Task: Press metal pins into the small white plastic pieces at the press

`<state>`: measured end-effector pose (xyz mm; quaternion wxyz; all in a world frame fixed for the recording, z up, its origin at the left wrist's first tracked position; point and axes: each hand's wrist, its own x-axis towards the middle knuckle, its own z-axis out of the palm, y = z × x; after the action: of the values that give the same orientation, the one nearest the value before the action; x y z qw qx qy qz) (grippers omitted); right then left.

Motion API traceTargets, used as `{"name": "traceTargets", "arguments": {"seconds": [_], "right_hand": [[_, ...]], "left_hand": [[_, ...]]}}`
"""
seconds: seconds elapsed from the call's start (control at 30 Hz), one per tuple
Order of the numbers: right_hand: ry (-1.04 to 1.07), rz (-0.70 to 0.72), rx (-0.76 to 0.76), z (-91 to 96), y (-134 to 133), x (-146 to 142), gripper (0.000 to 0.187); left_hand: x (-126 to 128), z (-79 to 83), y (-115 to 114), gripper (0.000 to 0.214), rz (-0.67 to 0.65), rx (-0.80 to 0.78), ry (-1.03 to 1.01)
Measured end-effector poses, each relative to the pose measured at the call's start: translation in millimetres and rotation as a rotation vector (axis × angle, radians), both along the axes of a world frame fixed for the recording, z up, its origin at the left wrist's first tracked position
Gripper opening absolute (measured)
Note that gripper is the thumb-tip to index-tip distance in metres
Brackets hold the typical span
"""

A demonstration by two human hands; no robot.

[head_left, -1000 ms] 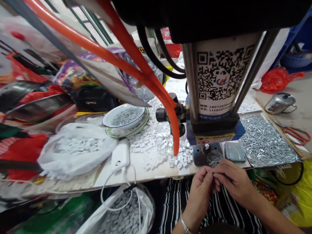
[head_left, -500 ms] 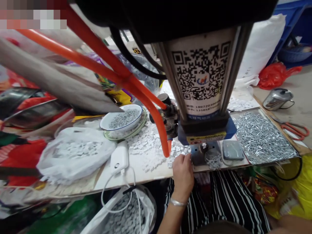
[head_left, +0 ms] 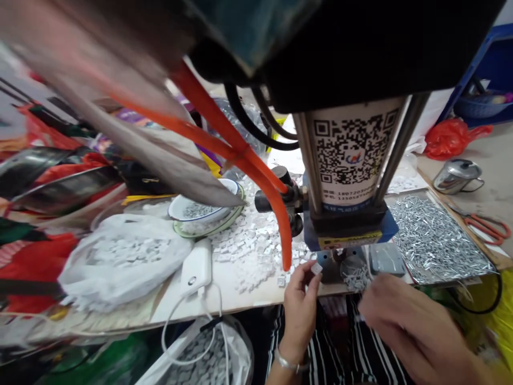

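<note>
A small white block (head_left: 316, 269) is pinched in the left hand (head_left: 298, 310) at the edge of a dark metal plate (head_left: 326, 267) on the pneumatic press (head_left: 348, 224), while the blurred, half-curled right hand (head_left: 412, 326), its grip impossible to tell, is just below loose screws (head_left: 355, 278), under the cylinder's QR-code label (head_left: 352, 149) with its number beginning 1807203.

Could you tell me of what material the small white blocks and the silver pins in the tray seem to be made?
The small white blocks look like matte plastic, perhaps ceramic: opaque, dull, square-edged. The silver pins look like bright plated steel, given their metallic glint; the exact metal cannot be told.
</note>
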<state>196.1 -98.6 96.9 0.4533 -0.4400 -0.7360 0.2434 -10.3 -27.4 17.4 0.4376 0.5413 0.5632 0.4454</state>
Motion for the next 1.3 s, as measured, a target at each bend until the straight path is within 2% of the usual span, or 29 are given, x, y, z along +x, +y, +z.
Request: {"name": "traceTargets", "arguments": {"seconds": [0.1, 0.23, 0.53, 0.67, 0.77, 0.87, 0.97, 1.07, 1.17, 1.23, 1.3], "right_hand": [[0.084, -0.015, -0.063, -13.4, 29, -12, 0.014], [0.086, -0.037, -0.093, -30.9, 42, -21, 0.015], [0.028, -0.06, -0.027, -34.8, 40, -17, 0.016], [-0.085, -0.056, 0.063, -40.6, 41, -19, 0.02], [-0.162, -0.041, 0.136, -42.7, 39, -19, 0.031], [-0.203, -0.044, 0.152, -45.0, 37, -17, 0.04], [-0.185, -0.075, 0.158, -50.4, 36, -15, 0.039], [-0.094, -0.076, 0.11, -56.8, 36, -12, 0.035], [-0.002, -0.045, -0.029, -59.6, 36, -6, 0.026], [0.041, -0.064, -0.105, -59.3, 38, -1, 0.02], [0.077, -0.117, -0.149, -58.4, 42, 5, 0.016]], "left_hand": [[13, 20.0, -17, 0.025, -0.071, -0.152, -0.259], [24, 33.6, -27, 0.02, -0.107, -0.146, -0.308], [26, 29.6, -32, 0.017, -0.159, -0.092, -0.192], [28, 25.3, -33, 0.02, -0.095, -0.121, -0.261], [29, 22.3, -32, 0.021, -0.076, -0.142, -0.307], [31, 24.4, -29, 0.02, -0.084, -0.138, -0.33], [36, 29.6, -27, 0.02, -0.098, -0.171, -0.419], [41, 32.9, -23, 0.021, -0.154, -0.207, -0.476], [41, 32.7, -17, 0.021, -0.244, -0.198, -0.423], [40, 31.1, -10, 0.02, -0.262, -0.135, -0.322], [40, 27.8, 0, 0.017, -0.186, -0.005, -0.175]]}}
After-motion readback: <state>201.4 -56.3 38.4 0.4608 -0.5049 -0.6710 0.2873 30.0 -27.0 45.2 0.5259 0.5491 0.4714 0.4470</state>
